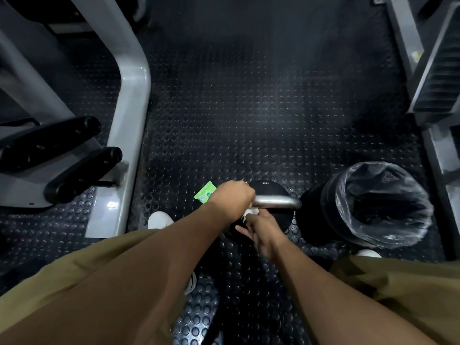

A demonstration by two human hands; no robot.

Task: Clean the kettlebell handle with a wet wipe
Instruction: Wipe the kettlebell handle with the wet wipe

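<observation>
Studded rubber floor (224, 108) underfoot. Bin (373, 207) with black liner stands just right of kettlebell (270, 186), and whether they touch, cannot tell. Green packet (204, 194) lies on floor just left, partly hidden behind left hand (231, 197). Grey machine frame (129, 120) further left, white shoe (159, 219) by its foot. Kettlebell upright on floor, steel handle (276, 201) on top. Left hand fisted, grip clamped on handle's left end. Right hand (260, 230) just below, grip pinching white wipe (251, 212) against handle, lower fingers loose.
</observation>
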